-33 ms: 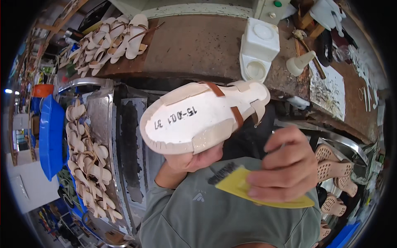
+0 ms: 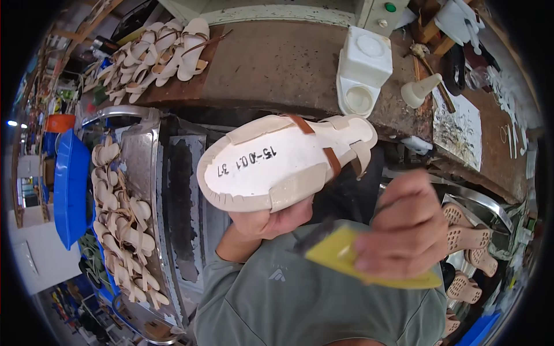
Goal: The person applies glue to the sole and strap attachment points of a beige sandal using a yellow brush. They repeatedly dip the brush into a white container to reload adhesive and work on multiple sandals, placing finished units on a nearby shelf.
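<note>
In my left hand (image 2: 274,223) is a beige sandal (image 2: 248,173), its underside turned up toward me. That underside has a white middle with dark markings, folded beige edges and two brown strap ends. My left fingers grip it from below, partly hidden behind it. To the right, my right hand (image 2: 407,230), smeared by motion, is closed round a flat yellow-handled brush (image 2: 334,252). Its dark bristles point left, below the sandal and apart from it, in front of my grey-green shirt.
Beyond the sandal runs a brown workbench (image 2: 265,63) bearing a white plastic dispenser (image 2: 365,63), a pale cone-shaped nozzle (image 2: 421,90) and a pile of beige sandals (image 2: 167,52). More sandals (image 2: 124,225) lie at left near a blue tub (image 2: 70,190). Perforated tan soles (image 2: 468,237) are at right.
My right hand and the brush have shifted slightly right and are more blurred. The sandal in my left hand has hardly moved.
</note>
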The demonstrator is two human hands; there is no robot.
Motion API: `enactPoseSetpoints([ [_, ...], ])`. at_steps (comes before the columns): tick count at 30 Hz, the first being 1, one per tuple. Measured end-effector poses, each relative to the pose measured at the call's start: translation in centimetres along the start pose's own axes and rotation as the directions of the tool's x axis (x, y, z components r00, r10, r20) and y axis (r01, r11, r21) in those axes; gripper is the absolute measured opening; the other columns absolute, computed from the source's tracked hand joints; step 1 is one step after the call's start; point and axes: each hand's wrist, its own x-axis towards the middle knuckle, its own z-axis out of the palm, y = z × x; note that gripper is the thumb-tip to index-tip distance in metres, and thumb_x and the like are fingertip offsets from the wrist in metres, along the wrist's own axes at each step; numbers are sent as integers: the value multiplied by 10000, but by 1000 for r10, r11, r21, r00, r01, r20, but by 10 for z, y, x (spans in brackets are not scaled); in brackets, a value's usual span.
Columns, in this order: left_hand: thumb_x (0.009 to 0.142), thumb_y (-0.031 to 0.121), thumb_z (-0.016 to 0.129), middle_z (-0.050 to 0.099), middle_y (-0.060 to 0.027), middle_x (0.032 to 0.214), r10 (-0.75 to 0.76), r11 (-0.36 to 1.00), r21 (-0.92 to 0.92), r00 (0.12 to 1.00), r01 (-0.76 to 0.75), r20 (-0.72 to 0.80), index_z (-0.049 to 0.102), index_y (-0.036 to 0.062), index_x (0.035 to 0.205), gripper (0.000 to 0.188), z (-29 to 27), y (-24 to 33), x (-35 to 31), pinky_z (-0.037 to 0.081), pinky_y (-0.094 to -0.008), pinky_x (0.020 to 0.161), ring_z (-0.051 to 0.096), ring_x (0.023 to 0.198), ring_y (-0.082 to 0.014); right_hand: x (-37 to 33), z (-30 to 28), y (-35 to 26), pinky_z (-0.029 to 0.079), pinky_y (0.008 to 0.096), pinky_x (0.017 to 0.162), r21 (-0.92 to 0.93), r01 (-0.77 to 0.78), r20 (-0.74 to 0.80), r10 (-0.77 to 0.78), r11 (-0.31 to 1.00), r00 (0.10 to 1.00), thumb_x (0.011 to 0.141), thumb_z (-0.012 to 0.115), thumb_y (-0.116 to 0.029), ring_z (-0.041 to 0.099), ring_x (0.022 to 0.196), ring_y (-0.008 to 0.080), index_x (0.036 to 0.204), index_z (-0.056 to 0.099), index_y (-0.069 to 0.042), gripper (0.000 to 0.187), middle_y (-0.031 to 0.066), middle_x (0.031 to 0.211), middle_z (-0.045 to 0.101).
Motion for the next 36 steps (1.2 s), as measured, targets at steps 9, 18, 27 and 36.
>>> enactPoseSetpoints([
  [9,642,90,754,656,-136,1038,142,969,220,981,-110,-135,674,39,1021,391,-4,-8,-12,428,-439,938,618,1005,-335,19,25,7,398,313,630,-175,-44,-45,37,984,998,752,691,-231,506,655,131,826,679,-121,133,20,846,652],
  [18,671,26,683,662,-139,1018,111,958,274,992,-90,-63,677,29,1005,334,-23,6,3,441,-427,924,630,984,-331,27,23,17,389,291,567,-33,-61,-15,60,998,998,660,696,-123,525,616,156,800,682,-63,153,42,779,642],
  [27,686,53,680,642,-129,1089,49,991,127,995,-38,-85,683,54,1021,335,-32,-3,-3,404,-411,957,600,1048,-315,19,16,15,409,342,622,196,-118,82,103,973,991,752,726,-287,535,655,170,824,682,-68,234,41,810,659],
  [36,712,66,652,650,-126,1078,55,997,54,985,-47,-166,683,66,1041,331,-30,-4,-11,381,-423,982,591,1067,-317,20,1,8,405,323,649,-13,-130,108,130,991,986,756,720,-276,519,651,159,795,684,-93,191,28,811,658],
])
